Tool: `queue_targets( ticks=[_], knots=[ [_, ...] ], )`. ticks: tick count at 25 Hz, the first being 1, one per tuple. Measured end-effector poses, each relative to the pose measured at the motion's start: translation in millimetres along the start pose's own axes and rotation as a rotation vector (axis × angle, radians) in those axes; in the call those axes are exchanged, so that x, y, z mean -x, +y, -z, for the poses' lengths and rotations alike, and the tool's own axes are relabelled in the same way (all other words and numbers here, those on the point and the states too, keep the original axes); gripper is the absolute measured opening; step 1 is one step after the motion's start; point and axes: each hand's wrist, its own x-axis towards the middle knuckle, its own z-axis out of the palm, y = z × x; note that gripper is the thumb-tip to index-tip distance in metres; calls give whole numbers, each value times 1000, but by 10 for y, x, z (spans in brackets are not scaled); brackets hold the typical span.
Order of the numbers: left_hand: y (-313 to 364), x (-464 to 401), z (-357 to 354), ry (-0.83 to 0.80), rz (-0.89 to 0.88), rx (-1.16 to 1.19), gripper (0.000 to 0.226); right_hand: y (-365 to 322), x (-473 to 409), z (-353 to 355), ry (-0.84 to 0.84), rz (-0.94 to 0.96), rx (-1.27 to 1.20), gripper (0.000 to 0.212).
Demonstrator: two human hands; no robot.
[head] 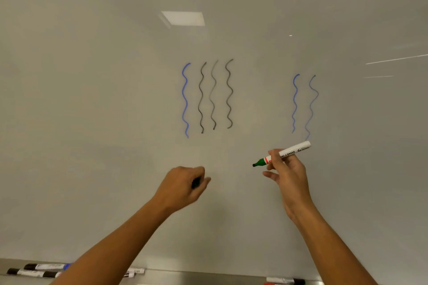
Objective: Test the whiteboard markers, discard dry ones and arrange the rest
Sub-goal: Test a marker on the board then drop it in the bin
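My right hand grips an uncapped green marker with a white barrel, its tip pointing left and close to the whiteboard. In my left hand sits a dark marker cap, with the fingers curled round it. The board carries a blue wavy line and three black ones in the middle. Two fainter blue wavy lines stand to the right, just above the green marker.
A metal tray runs along the board's bottom edge. Several capped markers lie on it at the left, partly behind my left forearm. One more marker lies at the right. Ceiling lights reflect in the board.
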Motion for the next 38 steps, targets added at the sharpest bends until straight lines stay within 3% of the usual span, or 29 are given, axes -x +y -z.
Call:
queue_targets(
  ticks=[5, 8, 11, 14, 18, 24, 30, 38],
  knots=[
    [-568, -504, 462, 282, 96, -110, 16, -272, -321, -281, -16, 121, 70, 10],
    [-823, -866, 707, 348, 155, -183, 45, -407, -542, -406, 20, 196, 128, 7],
    [-1044, -1159, 855, 415, 137, -170, 45, -491, -780, -521, 59, 241, 166, 16],
    [-1231, -1341, 892, 404, 93, -113, 52, -582, -990, -606, 76, 291, 155, 20],
    [-1425, -1526, 836, 376, -32, -321, 71, -674, -1187, -698, 87, 392, 252, 10],
    [-1681, -1618, 657, 370, -9, -410, 80, -697, -1394, -845, 105, 558, 382, 4],
    [-1768, -1640, 568, 399, -6, -534, 74, -583, -1609, -971, 184, 708, 337, 12],
    [-1821, -1665, 515, 468, -41, -555, 69, -451, -1818, -938, 252, 770, 356, 13]
  ],
)
